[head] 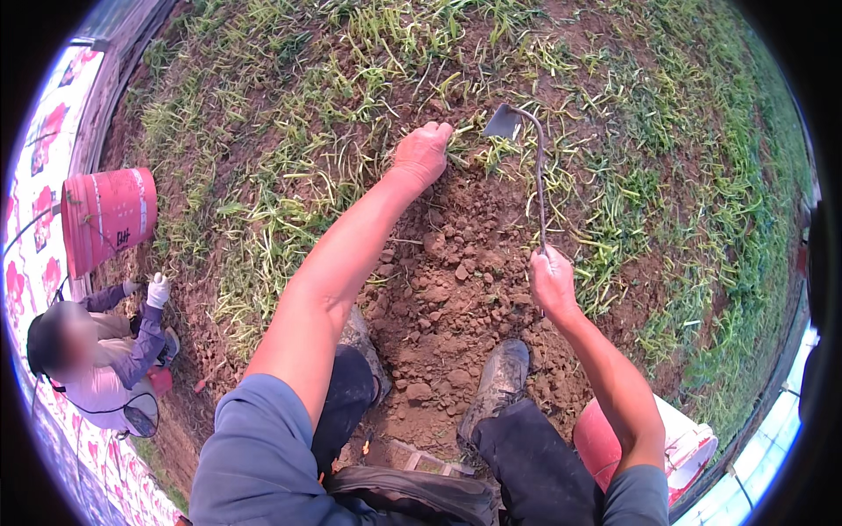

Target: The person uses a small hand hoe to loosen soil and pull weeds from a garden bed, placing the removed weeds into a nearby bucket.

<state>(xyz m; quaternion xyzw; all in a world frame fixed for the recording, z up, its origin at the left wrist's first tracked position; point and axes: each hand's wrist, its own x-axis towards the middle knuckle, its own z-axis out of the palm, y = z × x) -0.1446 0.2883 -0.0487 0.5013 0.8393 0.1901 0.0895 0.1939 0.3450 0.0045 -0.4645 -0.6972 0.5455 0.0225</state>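
My right hand (552,279) grips the lower end of a small hand hoe (541,177) with a thin, bent metal shaft. Its flat blade (503,122) is at the far end, just above the cut green stems. Left of the blade, my left hand (423,152) is low over the plants with its fingers curled. Pale stems (468,126) show right by its fingertips; whether they are held is hidden. Loose, cloddy brown soil (454,263) is between my arms, bordered by leafy green plants (276,217) on the left.
My boots (503,368) are on the soil. A pink bucket (595,437) lies tilted behind my right forearm. On the left, a red bucket (122,210) lies near a person (105,368) with a white glove (158,290), squatting beside a printed sheet (43,171).
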